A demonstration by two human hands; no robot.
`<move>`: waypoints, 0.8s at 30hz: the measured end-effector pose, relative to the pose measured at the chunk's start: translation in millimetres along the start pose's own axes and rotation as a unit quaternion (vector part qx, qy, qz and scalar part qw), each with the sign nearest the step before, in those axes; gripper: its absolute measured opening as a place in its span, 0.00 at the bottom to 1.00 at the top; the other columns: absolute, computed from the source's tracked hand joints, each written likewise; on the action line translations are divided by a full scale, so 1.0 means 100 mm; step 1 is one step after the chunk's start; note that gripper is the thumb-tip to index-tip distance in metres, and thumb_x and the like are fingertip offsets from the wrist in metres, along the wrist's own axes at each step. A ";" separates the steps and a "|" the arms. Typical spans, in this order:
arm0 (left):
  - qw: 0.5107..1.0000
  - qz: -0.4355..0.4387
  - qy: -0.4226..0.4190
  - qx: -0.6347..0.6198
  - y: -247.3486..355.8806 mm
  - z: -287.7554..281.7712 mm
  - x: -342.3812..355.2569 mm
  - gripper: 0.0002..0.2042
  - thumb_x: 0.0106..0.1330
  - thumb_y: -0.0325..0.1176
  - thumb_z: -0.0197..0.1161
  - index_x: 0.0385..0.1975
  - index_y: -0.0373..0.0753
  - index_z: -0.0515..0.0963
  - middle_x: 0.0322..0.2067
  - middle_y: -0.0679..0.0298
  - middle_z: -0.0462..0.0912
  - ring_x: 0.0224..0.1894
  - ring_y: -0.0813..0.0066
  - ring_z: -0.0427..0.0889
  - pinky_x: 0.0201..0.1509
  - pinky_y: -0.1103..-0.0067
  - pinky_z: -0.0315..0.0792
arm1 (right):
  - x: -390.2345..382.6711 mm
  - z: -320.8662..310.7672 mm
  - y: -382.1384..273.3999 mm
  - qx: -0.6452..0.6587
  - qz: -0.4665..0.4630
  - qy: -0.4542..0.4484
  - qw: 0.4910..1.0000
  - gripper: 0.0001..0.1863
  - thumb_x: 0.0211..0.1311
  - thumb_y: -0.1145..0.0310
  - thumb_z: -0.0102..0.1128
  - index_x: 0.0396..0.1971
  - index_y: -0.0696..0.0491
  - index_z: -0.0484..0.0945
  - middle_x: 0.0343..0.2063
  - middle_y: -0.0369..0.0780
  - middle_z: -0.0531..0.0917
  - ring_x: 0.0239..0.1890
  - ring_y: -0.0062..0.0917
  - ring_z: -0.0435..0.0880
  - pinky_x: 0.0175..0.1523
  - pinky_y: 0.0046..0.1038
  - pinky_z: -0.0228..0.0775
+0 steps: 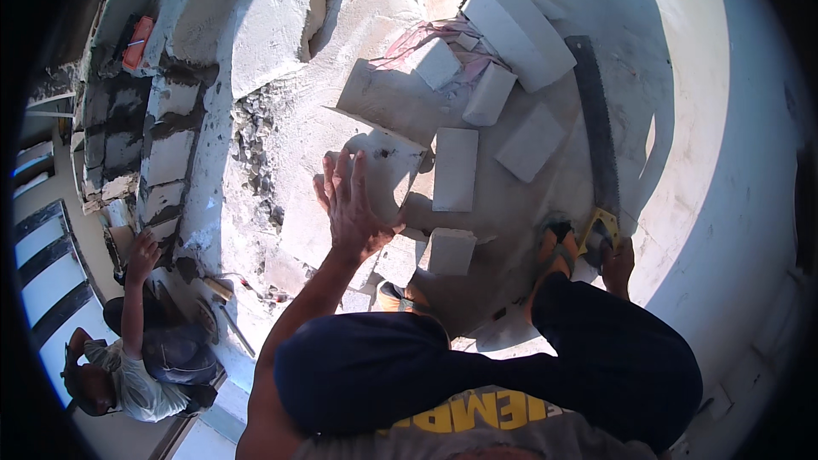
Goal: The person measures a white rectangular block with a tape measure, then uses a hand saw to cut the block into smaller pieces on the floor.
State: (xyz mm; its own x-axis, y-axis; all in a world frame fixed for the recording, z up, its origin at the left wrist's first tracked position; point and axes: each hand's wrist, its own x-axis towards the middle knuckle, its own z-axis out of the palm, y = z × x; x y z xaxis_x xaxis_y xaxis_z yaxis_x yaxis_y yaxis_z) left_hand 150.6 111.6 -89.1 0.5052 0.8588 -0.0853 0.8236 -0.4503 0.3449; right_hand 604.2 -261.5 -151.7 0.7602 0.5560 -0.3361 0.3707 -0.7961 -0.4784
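Note:
My left hand (354, 217) lies on a large pale concrete block (383, 175), its fingers spread over the top face. At my right side, my right hand (617, 268) is closed round the yellow handle of a hand saw (596, 128); part of the grip is hidden. The long dark toothed blade points away from me. Between the hands lie smaller cut pieces: an upright-lying rectangular block (455, 169), a tilted block (530, 142) and a short block (452, 251) close to my feet.
Beyond them, a big block (520, 32) and small offcuts rest by a pink crumpled sheet (426, 38). Another large block (277, 34) stands far left. A co-worker (141, 349) crouches at left beside a partly built block wall (166, 158). Tools (234, 324) lie near that person.

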 end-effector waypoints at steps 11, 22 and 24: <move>0.998 0.023 0.036 0.034 -0.45 -0.24 0.55 0.58 0.50 0.51 0.80 0.80 0.40 0.53 0.75 0.47 0.58 0.78 0.41 0.55 0.80 0.45 0.49 | -0.05 -0.25 -0.14 0.046 0.055 0.071 0.995 0.20 0.72 0.73 0.64 0.55 0.51 0.63 0.35 0.47 0.82 0.39 0.33 0.85 0.47 0.36 0.77; 0.945 -0.318 0.073 -0.013 -1.30 -0.16 0.90 0.38 0.77 0.68 0.40 0.57 0.35 0.79 0.49 0.36 0.84 0.53 0.33 0.83 0.60 0.50 0.73 | -0.22 -0.10 -0.41 -0.205 -0.221 -0.031 0.953 0.36 0.52 0.60 0.82 0.58 0.54 0.73 0.50 0.46 0.77 0.58 0.47 0.76 0.62 0.48 0.63; 0.943 -0.307 0.131 -0.014 -1.19 -0.16 0.92 0.34 0.77 0.66 0.43 0.50 0.38 0.81 0.44 0.40 0.87 0.49 0.34 0.85 0.53 0.49 0.75 | -0.20 -0.15 -0.40 -0.161 -0.198 -0.066 0.964 0.33 0.55 0.59 0.80 0.57 0.55 0.73 0.47 0.47 0.77 0.57 0.46 0.76 0.59 0.46 0.66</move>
State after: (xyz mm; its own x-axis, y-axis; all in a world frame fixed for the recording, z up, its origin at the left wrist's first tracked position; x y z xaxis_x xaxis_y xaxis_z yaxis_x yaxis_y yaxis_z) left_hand 94.7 248.5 -123.1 -0.1485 0.9879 -0.0438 0.9307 0.1546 0.3314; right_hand 582.2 -244.2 -113.5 0.4572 0.8409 -0.2895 0.7813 -0.5353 -0.3208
